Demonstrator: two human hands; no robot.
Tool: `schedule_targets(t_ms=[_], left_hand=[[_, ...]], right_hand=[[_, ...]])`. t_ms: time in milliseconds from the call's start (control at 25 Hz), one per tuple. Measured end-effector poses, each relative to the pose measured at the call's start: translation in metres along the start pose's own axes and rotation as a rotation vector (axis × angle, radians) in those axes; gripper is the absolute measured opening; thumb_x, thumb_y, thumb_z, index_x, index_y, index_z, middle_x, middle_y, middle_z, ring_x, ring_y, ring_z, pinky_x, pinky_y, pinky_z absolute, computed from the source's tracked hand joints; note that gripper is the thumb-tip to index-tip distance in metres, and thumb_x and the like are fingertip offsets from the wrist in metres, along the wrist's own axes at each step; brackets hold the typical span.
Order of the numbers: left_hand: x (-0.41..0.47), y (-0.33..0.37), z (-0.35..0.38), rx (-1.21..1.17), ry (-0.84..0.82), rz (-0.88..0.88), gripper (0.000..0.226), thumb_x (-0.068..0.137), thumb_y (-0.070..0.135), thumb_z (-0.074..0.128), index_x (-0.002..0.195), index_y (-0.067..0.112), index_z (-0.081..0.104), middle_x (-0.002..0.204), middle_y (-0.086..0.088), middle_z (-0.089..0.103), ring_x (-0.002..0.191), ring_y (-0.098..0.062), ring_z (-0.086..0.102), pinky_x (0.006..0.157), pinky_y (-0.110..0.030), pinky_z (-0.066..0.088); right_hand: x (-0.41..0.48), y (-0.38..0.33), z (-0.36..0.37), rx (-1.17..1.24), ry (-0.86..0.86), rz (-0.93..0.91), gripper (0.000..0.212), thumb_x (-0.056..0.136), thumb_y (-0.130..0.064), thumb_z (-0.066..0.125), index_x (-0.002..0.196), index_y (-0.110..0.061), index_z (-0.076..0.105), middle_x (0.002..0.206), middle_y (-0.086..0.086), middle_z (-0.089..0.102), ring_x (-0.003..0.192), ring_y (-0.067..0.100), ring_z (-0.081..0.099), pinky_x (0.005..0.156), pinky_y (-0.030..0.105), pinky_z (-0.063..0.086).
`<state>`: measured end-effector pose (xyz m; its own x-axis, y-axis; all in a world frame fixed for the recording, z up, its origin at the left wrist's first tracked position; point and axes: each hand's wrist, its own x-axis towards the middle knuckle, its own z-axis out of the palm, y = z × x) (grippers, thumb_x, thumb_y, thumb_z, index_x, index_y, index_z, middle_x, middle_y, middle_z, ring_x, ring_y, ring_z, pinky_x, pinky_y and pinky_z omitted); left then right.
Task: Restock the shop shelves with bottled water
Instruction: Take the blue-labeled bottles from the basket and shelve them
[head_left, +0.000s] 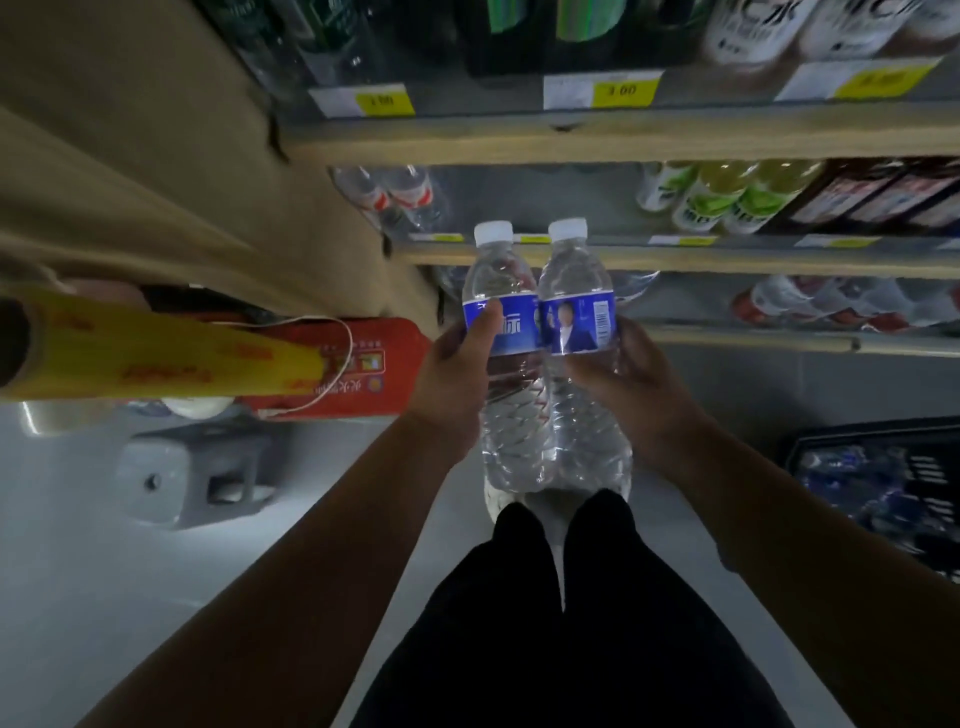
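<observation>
Water bottles (519, 332), two clear ones with white caps and blue labels, are being held upright side by side in front of the shelves (623, 140), their sides touching. The left hand (457, 358) is gripping the left bottle (500, 280), fingers curling round its body and the thumb lying across the label. The right hand (628, 374) is gripping the right bottle (574, 280) the same way, fingers wrapping round from the outer side just under the label. Both bottles are hanging in the air above the person's dark trouser legs (545, 623), level with the lower shelf edges. On the middle shelf, red-labelled clear bottles (400, 195) are standing at the left and green-labelled bottles (727, 197) at the right, well apart. Yellow price tags (621, 90) are sitting along the upper shelf edge. A black basket (883, 431) is resting on the floor (104, 597) at the right, holding more blue-labelled bottles (857, 467). At the left a yellow roll (156, 353) is sticking out over a red carton (384, 364), and a grey stool (192, 478) is standing below them on the floor.
</observation>
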<state>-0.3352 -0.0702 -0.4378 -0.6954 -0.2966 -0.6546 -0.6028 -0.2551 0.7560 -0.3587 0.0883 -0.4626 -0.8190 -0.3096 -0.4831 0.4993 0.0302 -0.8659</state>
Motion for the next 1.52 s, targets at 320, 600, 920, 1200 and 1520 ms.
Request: schedule_targets(t_ms=[320,600,920,1200,1520], left_hand=[[0.055,-0.04,0.031,-0.044,0.1,-0.016,0.02,0.093,0.034,0.063,0.086,0.017,0.071,0.086,-0.005,0.074,0.075,-0.019,0.07,0.074,-0.033,0.055],[0.118,-0.057,0.051,-0.041,0.054,0.002,0.024,0.098,0.035,0.053,0.099,0.016,0.067,0.064,0.007,0.072,0.057,-0.006,0.068,0.05,-0.017,0.05],[0.191,-0.059,0.062,0.034,0.003,0.103,0.026,0.095,0.039,0.057,0.094,0.015,0.067,0.075,-0.002,0.069,0.063,-0.012,0.065,0.06,-0.02,0.052],[0.241,-0.052,0.069,-0.076,0.021,0.216,0.025,0.096,0.034,0.058,0.096,0.011,0.067,0.1,-0.023,0.072,0.093,-0.041,0.069,0.08,-0.047,0.058],[0.262,-0.045,0.069,-0.273,0.014,0.195,0.029,0.099,0.031,0.052,0.109,0.006,0.066,0.108,-0.019,0.072,0.093,-0.033,0.071,0.084,-0.048,0.058]], right_hand=[[0.054,0.056,-0.037,-0.01,0.029,0.036,0.024,0.082,0.0,0.071,0.093,-0.021,0.065,0.079,-0.015,0.072,0.075,-0.003,0.063,0.07,0.016,0.047],[0.115,0.084,-0.051,0.028,0.057,-0.03,0.022,0.076,-0.01,0.065,0.093,-0.024,0.061,0.074,-0.018,0.071,0.068,-0.006,0.062,0.06,0.011,0.047],[0.185,0.098,-0.068,-0.03,0.023,-0.122,0.048,0.073,-0.017,0.072,0.119,-0.01,0.057,0.1,0.004,0.071,0.092,0.026,0.066,0.078,0.041,0.053],[0.246,0.09,-0.073,-0.141,0.014,-0.255,0.056,0.069,-0.015,0.08,0.118,-0.005,0.055,0.106,0.014,0.07,0.094,0.032,0.068,0.079,0.048,0.057],[0.276,0.05,-0.075,-0.61,-0.028,-0.447,0.076,0.067,-0.016,0.087,0.13,-0.016,0.045,0.118,-0.013,0.061,0.103,-0.01,0.059,0.078,0.004,0.045]])
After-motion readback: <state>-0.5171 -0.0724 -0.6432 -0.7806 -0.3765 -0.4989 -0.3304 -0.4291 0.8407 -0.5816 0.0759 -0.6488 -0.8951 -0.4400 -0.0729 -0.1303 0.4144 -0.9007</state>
